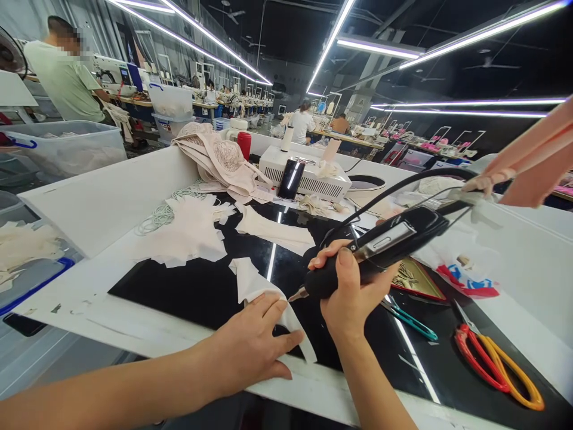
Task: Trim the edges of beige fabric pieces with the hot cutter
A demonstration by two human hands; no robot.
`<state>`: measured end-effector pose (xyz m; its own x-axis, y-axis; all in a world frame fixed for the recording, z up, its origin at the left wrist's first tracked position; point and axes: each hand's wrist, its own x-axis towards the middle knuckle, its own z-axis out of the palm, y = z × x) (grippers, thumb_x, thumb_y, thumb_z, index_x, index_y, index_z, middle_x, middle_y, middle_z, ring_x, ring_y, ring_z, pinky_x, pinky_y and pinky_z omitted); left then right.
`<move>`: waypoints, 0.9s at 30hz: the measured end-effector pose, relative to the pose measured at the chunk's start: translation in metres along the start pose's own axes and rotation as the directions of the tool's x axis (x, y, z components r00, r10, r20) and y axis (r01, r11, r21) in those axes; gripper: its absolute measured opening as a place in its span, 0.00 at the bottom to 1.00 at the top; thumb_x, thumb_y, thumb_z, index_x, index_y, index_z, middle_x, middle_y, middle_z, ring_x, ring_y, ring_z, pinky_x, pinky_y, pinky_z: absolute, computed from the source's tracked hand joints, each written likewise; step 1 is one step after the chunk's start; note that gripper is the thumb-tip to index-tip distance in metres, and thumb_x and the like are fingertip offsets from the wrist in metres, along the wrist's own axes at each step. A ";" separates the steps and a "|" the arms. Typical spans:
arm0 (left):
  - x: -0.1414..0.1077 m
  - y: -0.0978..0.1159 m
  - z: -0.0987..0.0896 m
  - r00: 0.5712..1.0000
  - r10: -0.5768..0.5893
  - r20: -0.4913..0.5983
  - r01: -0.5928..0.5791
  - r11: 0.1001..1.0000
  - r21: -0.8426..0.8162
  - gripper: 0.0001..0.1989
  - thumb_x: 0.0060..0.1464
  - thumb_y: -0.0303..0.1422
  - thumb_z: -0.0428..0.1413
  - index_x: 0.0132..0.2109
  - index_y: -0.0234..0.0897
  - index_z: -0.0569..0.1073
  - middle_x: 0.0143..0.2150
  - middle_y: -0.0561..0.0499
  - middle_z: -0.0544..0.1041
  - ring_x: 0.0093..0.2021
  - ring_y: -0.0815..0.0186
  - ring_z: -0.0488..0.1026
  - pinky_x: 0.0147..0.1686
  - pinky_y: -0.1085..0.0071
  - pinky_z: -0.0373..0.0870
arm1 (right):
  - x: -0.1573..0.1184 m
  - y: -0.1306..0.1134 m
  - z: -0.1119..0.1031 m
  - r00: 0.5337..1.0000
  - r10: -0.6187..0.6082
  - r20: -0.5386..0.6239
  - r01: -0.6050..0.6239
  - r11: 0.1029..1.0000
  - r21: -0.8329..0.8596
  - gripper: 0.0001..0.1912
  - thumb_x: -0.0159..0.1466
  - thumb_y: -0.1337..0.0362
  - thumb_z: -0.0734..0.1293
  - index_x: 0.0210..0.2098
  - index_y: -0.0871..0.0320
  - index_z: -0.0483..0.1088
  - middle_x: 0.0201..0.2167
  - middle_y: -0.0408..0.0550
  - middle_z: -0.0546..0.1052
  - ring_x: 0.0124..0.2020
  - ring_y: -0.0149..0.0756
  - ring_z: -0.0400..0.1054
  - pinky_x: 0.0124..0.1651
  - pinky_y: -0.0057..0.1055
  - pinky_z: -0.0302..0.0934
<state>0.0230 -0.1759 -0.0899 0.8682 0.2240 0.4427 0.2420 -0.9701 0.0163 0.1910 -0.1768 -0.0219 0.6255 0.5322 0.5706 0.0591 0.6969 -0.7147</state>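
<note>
Pale cloth strip [253,283] lies on the shiny black board [165,298], just below the middle of the frame. The left hand [246,346] rests on top of it with some fingers spread; I cannot tell if they pinch the cloth or only press it. The right hand [358,292] is wrapped tight around a fat black tool [398,236]. Its metal tip [299,294] points left, very near the left fingertips; I cannot tell if it touches the cloth.

Another cloth piece [275,232] lies above the strip, and a cloth pile [181,230] sits left of that, beside green strings [156,221]. Small blue-green snips [414,321] lie right of the right hand. Big scissors [496,364] with red and orange handles are at the lower right. A phone [290,179] leans on a white box [308,169] near the top middle.
</note>
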 end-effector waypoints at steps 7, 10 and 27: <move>-0.001 0.001 0.000 1.000 0.004 0.001 -0.004 1.000 0.016 0.36 0.50 0.54 0.71 0.61 0.40 0.77 0.59 0.29 0.77 0.62 0.39 0.75 0.58 0.44 0.78 | -0.001 0.006 0.000 1.000 -0.003 0.004 0.003 1.000 -0.008 0.17 0.65 0.65 0.72 0.47 0.48 0.61 0.30 0.33 0.77 0.22 0.28 0.71 0.29 0.31 0.71; -0.005 0.000 0.000 1.000 -0.013 0.008 0.013 1.000 0.026 0.36 0.50 0.52 0.72 0.61 0.40 0.77 0.61 0.29 0.76 0.63 0.39 0.75 0.57 0.44 0.79 | 0.000 0.005 0.002 1.000 0.018 0.003 -0.018 1.000 -0.002 0.18 0.64 0.63 0.73 0.46 0.49 0.60 0.30 0.33 0.76 0.21 0.27 0.71 0.28 0.29 0.71; -0.008 -0.069 -0.030 0.965 -0.086 0.249 0.128 0.979 -0.158 0.29 0.62 0.14 0.44 0.59 0.42 0.77 0.62 0.48 0.78 0.59 0.60 0.77 0.58 0.64 0.77 | -0.007 -0.026 -0.025 0.998 0.063 0.012 -0.062 0.995 -0.076 0.19 0.64 0.60 0.76 0.47 0.51 0.64 0.32 0.35 0.77 0.23 0.28 0.71 0.28 0.29 0.71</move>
<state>-0.0136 -0.1134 -0.0682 0.9246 0.3231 0.2021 0.2802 -0.9358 0.2140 0.2043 -0.2110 -0.0176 0.6185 0.5806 0.5295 0.0794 0.6242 -0.7772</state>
